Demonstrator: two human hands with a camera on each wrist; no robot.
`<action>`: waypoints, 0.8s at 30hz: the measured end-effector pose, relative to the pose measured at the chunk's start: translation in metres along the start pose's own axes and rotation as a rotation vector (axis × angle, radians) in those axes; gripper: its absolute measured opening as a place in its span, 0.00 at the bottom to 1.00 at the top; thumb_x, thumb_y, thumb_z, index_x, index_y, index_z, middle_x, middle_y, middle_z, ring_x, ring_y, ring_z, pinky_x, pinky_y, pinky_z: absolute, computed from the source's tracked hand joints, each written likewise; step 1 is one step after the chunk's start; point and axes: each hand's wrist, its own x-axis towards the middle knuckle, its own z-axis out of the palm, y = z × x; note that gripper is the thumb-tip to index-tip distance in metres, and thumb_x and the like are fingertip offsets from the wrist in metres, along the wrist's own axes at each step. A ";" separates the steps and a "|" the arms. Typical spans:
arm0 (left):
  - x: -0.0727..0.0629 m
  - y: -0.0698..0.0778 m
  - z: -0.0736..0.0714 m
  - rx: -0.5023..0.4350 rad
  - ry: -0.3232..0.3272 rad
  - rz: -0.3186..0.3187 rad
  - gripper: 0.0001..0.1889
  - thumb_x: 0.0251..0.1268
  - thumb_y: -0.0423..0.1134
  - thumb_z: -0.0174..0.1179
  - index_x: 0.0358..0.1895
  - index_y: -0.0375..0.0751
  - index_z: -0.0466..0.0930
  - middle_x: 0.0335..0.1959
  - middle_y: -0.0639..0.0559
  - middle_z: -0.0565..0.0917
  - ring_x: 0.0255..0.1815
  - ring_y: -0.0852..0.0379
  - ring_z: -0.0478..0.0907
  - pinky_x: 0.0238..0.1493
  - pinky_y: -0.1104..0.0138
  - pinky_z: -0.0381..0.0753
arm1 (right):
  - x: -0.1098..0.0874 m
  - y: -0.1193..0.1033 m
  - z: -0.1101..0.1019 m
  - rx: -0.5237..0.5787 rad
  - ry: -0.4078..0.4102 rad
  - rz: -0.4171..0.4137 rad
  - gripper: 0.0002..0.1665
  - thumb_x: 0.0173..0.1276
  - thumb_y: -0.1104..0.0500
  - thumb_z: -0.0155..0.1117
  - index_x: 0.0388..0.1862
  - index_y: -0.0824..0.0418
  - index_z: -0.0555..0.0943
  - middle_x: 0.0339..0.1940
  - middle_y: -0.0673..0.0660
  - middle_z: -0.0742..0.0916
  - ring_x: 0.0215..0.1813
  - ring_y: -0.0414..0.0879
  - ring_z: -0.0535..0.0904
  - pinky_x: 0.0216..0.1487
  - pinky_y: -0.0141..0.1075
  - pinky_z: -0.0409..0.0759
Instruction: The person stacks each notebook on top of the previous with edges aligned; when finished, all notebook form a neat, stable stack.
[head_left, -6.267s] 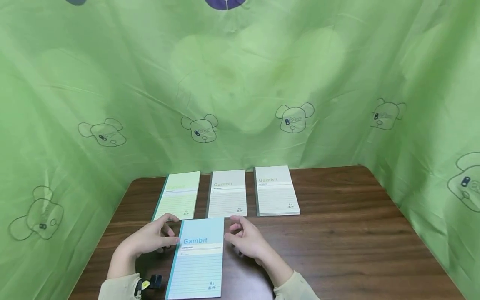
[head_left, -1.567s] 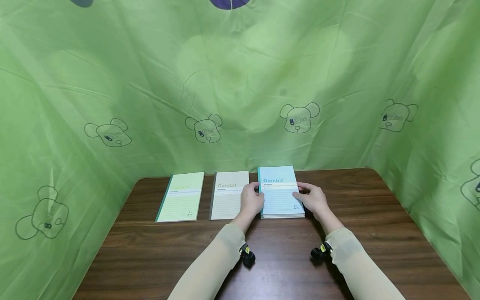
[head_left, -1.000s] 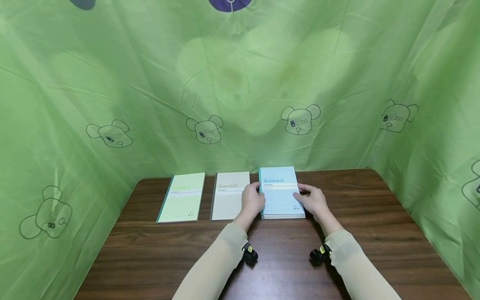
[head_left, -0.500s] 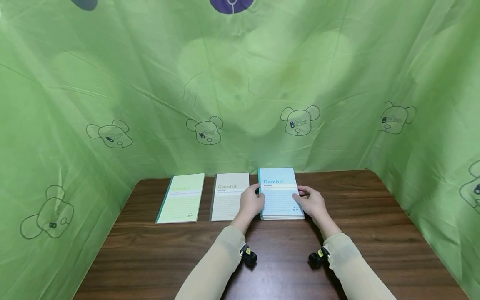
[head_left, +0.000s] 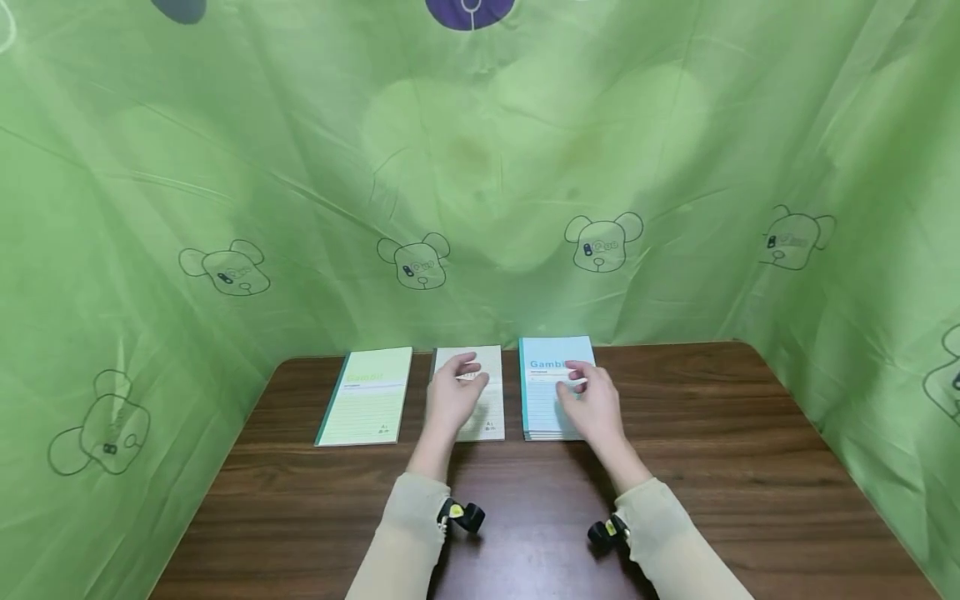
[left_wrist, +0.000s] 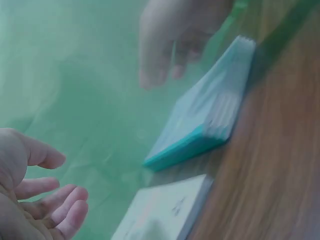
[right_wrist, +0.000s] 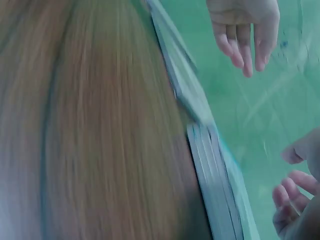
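Left hand (head_left: 452, 398) and right hand (head_left: 596, 406) raised, fingers relaxed, nothing gripped.
Green notebook (head_left: 364, 400) placed leftmost; grey notebook (head_left: 491, 413) partly hidden by left hand; blue-topped stack (head_left: 543, 406) placed rightmost, long axis fore-aft, overhung by right hand, the nearer.

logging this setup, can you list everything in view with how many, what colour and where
Pale green notebook: 1 cover showing, teal spine, left of the row
White notebook: 1 cover showing, dark spine, middle of the row
Blue-topped stack: 1, several notebooks, blue cover uppermost, right of the row
Table: 1, brown wood grain, under the notebooks
Backdrop: green, behind and at both sides
Printed animal heads: 6, dark outlines, on the backdrop, one cut off at right
Wrist devices: 2, black and yellow, one per wrist
Sleeves: 2, cream, on the forearms
Left hand: 1, bare, raised over the white notebook
Right hand: 1, bare, raised over the stack
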 end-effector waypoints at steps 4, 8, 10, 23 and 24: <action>-0.001 -0.005 -0.027 0.006 0.062 0.000 0.26 0.70 0.37 0.72 0.70 0.39 0.83 0.57 0.41 0.91 0.52 0.42 0.90 0.53 0.50 0.89 | -0.008 -0.023 0.020 0.051 -0.103 -0.013 0.24 0.69 0.60 0.74 0.64 0.64 0.86 0.51 0.60 0.89 0.48 0.54 0.87 0.51 0.47 0.84; 0.001 -0.019 -0.045 -0.017 0.067 -0.041 0.27 0.71 0.37 0.72 0.72 0.40 0.81 0.62 0.40 0.88 0.54 0.42 0.88 0.53 0.52 0.88 | -0.011 -0.030 0.039 0.062 -0.185 -0.034 0.25 0.69 0.60 0.74 0.63 0.63 0.86 0.54 0.58 0.90 0.49 0.53 0.86 0.53 0.49 0.84; 0.003 -0.026 -0.051 -0.021 0.059 -0.058 0.28 0.72 0.38 0.72 0.73 0.40 0.80 0.64 0.39 0.87 0.55 0.43 0.88 0.53 0.51 0.88 | -0.010 -0.031 0.046 0.061 -0.210 -0.045 0.24 0.69 0.59 0.75 0.63 0.62 0.86 0.56 0.57 0.90 0.49 0.54 0.86 0.54 0.49 0.84; 0.013 -0.058 -0.063 0.219 -0.046 -0.093 0.30 0.72 0.39 0.70 0.74 0.35 0.77 0.68 0.35 0.83 0.59 0.37 0.85 0.59 0.44 0.85 | -0.008 -0.025 0.086 -0.094 -0.166 -0.065 0.17 0.68 0.61 0.70 0.55 0.62 0.89 0.49 0.56 0.92 0.55 0.60 0.78 0.59 0.52 0.76; 0.014 -0.060 -0.064 0.237 -0.050 -0.096 0.30 0.72 0.39 0.71 0.74 0.34 0.77 0.68 0.34 0.83 0.61 0.36 0.85 0.61 0.43 0.84 | -0.008 -0.024 0.087 -0.098 -0.158 -0.067 0.17 0.69 0.61 0.70 0.55 0.61 0.89 0.50 0.55 0.93 0.54 0.59 0.77 0.58 0.51 0.75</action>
